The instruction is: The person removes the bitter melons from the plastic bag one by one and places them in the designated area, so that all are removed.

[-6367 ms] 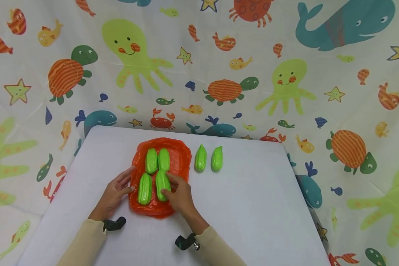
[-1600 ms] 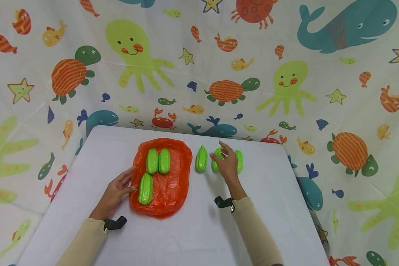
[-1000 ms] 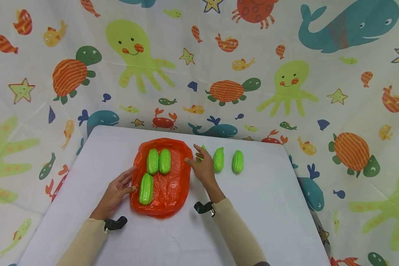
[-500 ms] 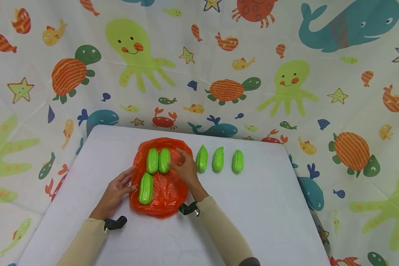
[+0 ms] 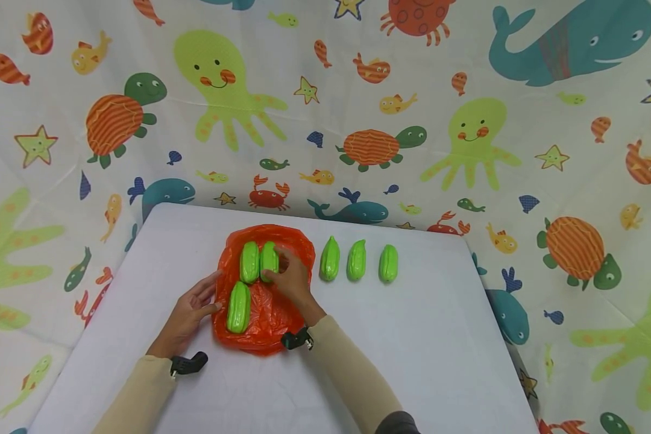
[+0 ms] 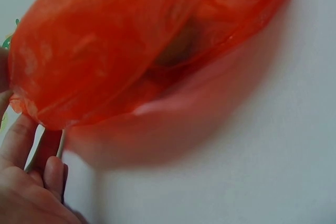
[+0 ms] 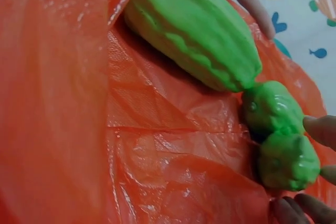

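A tray lined with red plastic (image 5: 268,322) lies on the white table with three glossy, ridged, cucumber-like green vegetables in it. My left hand (image 5: 187,313) holds the tray's left side; in the left wrist view, its fingers (image 6: 18,140) lie at the red plastic rim. My right hand (image 5: 295,277) reaches over the tray's right side and pinches the upper right green vegetable (image 5: 269,260) between thumb and fingers. Beside it is the upper left green vegetable (image 5: 249,263). The lower left one (image 5: 239,307) lies nearer the front, seen large in the right wrist view.
To the right of the tray, three more green vegetables stand in a row on the table: the left one (image 5: 330,259), the middle one (image 5: 356,260) and the right one (image 5: 389,263). A cloth printed with sea animals (image 5: 369,90) hangs behind the table (image 5: 439,337).
The lower right vegetable has left the tray and now ends the row on the table. My right hand has come back left from that row to the upper right vegetable. My left hand stays put.
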Demonstrator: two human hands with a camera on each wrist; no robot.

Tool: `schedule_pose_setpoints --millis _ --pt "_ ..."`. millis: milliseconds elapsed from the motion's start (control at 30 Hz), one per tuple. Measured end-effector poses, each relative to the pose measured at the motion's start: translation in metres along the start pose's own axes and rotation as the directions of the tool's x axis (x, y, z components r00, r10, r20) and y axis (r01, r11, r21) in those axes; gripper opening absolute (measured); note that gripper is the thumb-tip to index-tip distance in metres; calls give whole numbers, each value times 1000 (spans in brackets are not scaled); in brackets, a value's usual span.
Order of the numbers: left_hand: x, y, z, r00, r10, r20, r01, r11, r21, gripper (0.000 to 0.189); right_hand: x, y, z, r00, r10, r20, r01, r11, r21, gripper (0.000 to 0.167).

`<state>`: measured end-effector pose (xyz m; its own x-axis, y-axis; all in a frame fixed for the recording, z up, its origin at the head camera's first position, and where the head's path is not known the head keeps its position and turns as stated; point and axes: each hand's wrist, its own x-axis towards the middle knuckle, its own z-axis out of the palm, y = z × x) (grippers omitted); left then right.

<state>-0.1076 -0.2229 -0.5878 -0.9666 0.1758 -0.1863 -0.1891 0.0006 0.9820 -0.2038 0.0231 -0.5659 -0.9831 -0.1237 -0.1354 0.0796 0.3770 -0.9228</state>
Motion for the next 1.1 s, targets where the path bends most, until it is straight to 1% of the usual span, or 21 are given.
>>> schedule_pose_setpoints --millis 300,567,767,867,1100 --pt "0 0 -1 1000 -5 -4 5 1000 3 78 2 -2 4 1000 24 -17 -24 1000 6 67" --pt "0 -1 -1 1000 -1 -5 1 1000 -4 77 -2 -6 -4 998 54 -24 -53 997 63 65" --pt "0 -2 0 1000 4 -5 -4 1000 -5 77 -7 -9 -19 998 58 -35 -55 994 91 63" --pt "0 -1 0 1000 -2 -8 2 1000 -6 77 -8 -10 -30 997 56 -51 -51 996 78 64" --pt "-1 -1 0 1000 -15 -9 15 1000 -12 77 -10 -11 -57 995 37 -90 -28 996 89 67"
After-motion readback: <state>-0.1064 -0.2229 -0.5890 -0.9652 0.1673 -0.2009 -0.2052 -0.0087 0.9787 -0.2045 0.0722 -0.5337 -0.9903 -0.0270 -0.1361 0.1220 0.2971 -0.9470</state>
